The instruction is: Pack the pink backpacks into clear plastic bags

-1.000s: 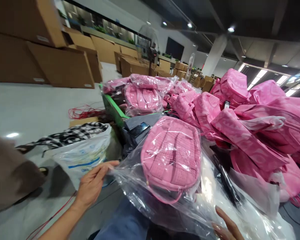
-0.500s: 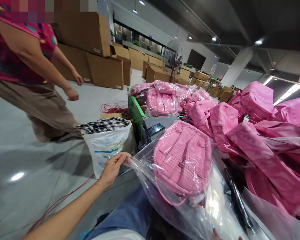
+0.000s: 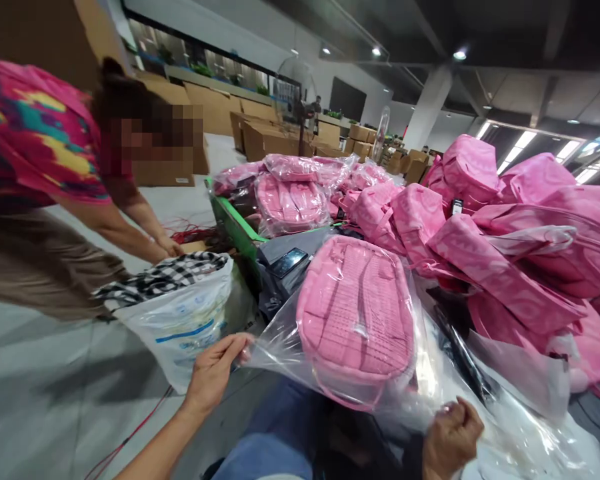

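A pink backpack (image 3: 357,313) lies inside a clear plastic bag (image 3: 285,333) in front of me, its strap side facing up. My left hand (image 3: 215,370) pinches the left corner of the bag's edge and draws the film taut. At the lower right, my right hand (image 3: 453,430) is closed with its fingertips together at the bag's near right edge. Film runs up to those fingers. The backpack's lower loop shows through the plastic near the edge between my hands.
Pink backpacks (image 3: 520,267) are heaped on the right, and bagged ones (image 3: 293,200) lie beyond. A phone (image 3: 289,262) rests on dark grey material. A white sack (image 3: 180,340) with checked cloth stands left; a co-worker (image 3: 45,153) bends behind it. Cardboard boxes (image 3: 270,140) stand farther back.
My right hand has come up into view at the bag's near right edge. My left hand still pinches the left corner. The co-worker has bent down toward the floor behind the sack.
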The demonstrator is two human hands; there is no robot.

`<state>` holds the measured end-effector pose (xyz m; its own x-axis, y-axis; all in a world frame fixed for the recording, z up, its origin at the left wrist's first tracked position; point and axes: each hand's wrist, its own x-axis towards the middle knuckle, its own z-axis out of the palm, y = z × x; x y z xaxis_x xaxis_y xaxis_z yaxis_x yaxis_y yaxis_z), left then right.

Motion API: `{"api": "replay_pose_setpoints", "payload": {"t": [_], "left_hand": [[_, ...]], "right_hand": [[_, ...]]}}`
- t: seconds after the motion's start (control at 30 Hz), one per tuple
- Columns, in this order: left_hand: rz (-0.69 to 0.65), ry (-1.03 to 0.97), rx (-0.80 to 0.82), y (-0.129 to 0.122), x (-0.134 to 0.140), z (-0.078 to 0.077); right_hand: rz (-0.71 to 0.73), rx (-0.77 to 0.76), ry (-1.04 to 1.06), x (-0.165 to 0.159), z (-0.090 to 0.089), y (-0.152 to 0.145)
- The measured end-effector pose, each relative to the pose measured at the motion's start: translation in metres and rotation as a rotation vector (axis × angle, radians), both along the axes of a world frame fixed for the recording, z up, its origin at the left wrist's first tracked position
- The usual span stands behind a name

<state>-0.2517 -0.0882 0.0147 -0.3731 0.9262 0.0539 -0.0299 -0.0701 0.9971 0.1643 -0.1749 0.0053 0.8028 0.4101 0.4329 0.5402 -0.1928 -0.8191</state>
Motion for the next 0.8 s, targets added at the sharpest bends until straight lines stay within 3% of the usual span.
{"api": "replay_pose_setpoints", "payload": {"t": [0.07, 0.17, 0.23, 0.3, 0.37, 0.43, 0.57, 0.8], "left_hand": [[-0.075, 0.034, -0.051, 0.007, -0.002, -0.003], [-0.129, 0.247, -0.035, 0.012, -0.003, 0.000], [-0.010, 0.535, 0.142, 0.007, 0.006, 0.010], [0.081, 0.838, 0.424, -0.004, 0.027, 0.025], [-0.002, 1.048, 0.670, -0.016, 0.055, 0.041], [-0.132, 1.153, 0.776, -0.024, 0.082, 0.053], [-0.203, 1.235, 0.731, -0.030, 0.105, 0.060], [-0.304, 1.364, 0.634, -0.043, 0.096, 0.048]], "right_hand": [[-0.104, -0.076, -0.006, 0.000, 0.018, 0.010], [-0.043, -0.125, 0.022, 0.000, 0.031, 0.011], [-0.009, -0.120, 0.043, 0.000, 0.032, 0.005], [0.017, -0.105, 0.055, -0.001, 0.033, 0.000], [0.019, -0.082, 0.049, -0.001, 0.035, -0.002], [0.011, -0.056, 0.038, -0.001, 0.036, -0.002], [0.035, -0.028, 0.070, 0.002, 0.035, 0.001], [0.075, 0.020, 0.125, 0.000, 0.034, 0.003]]}}
